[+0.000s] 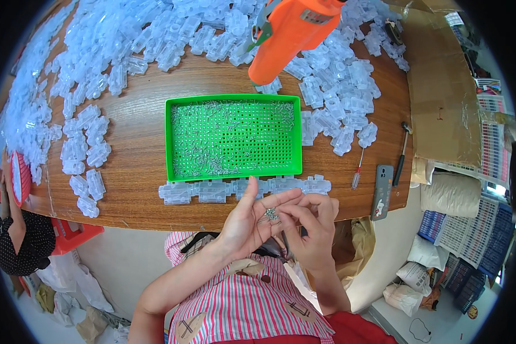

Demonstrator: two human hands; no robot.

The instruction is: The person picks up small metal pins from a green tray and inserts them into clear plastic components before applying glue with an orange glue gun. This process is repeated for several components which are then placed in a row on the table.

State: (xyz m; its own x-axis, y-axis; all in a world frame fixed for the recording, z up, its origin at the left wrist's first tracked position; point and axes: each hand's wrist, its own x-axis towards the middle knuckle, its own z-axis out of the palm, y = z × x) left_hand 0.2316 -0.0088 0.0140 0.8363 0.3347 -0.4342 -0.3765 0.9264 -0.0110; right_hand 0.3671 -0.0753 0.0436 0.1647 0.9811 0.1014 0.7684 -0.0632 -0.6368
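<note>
My left hand (248, 221) is turned palm up at the table's front edge, with a small pile of silvery screws (271, 215) in the palm. Its thumb points away from me. Over that palm, my right hand (311, 223) bends its thumb and forefinger into a pinch beside the pile; whatever sits between those tips is too small to make out. Just beyond the hands, several clear plastic housings (212, 190) lie in a row. Behind this row stands a green perforated tray (167, 137) with many loose screws scattered over its bottom.
Heaps of clear plastic housings (155, 34) cover the far side and left of the table. An orange power screwdriver (286, 43) hangs above the tray. Rightward lie a screwdriver (357, 172), a phone (382, 192) and a black-handled tool (402, 155). Another person (23, 238) is at far left.
</note>
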